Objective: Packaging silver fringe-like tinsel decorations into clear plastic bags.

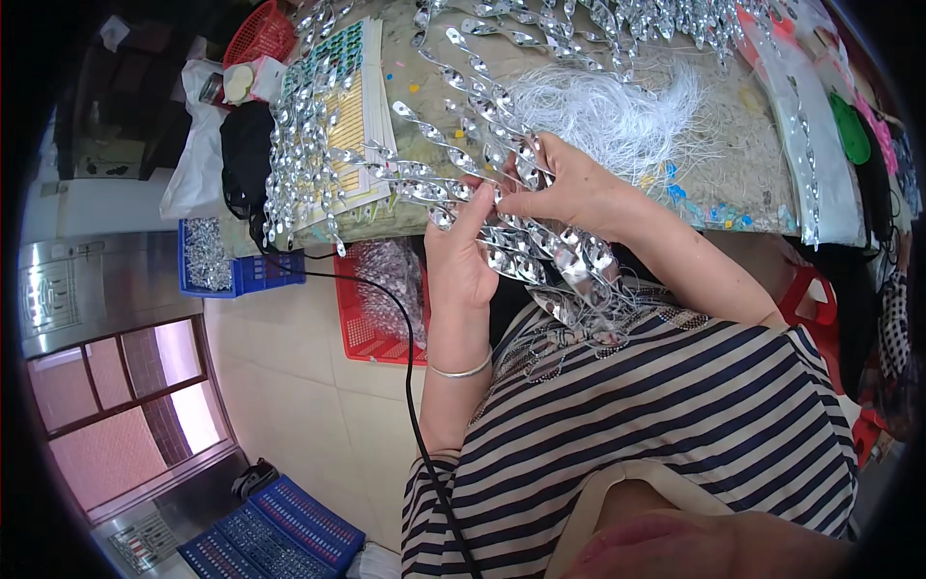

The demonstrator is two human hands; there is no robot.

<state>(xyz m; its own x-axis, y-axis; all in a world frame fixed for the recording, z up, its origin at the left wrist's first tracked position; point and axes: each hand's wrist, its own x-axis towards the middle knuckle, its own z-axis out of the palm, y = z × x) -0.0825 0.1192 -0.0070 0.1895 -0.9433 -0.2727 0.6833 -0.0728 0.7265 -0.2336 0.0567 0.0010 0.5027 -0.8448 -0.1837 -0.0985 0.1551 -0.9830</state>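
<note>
My left hand [461, 253] and my right hand [569, 183] meet at the table's near edge, both pinching strands of shiny silver leaf-shaped pieces [540, 253]. The strands trail from the table [723, 164] down over my striped shirt. My left index finger points up against the strand, and a silver bangle sits on that wrist. The right hand's fingers curl over the strand just above the left fingertips. More silver strands [453, 96] fan out across the table toward the far side.
A bundle of white thread [617, 111] lies on the table behind my hands. Flat cards of green beads [352, 106] lie at the left. A red basket [371, 309] and a blue crate [227, 265] of silver pieces stand on the floor. A black cable [410, 367] hangs down.
</note>
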